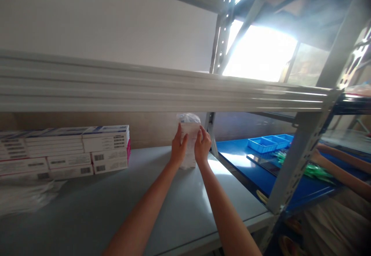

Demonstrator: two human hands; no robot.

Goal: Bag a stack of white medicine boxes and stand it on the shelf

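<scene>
Both forearms reach straight ahead over the grey shelf (87,209); left hand (177,149) and right hand (202,146) clasp opposite sides of an upright white packet (189,138), apparently plastic-wrapped, standing tall, equally near both, boxes (66,151) stacked far left.

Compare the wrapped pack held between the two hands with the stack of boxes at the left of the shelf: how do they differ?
The wrapped pack stands upright, gripped by the left hand and right hand; the stack of boxes lies flat, untouched. The pack is single, in clear plastic; the stack holds many boxes showing barcodes. Both are mostly white and rest on the grey shelf.
</scene>
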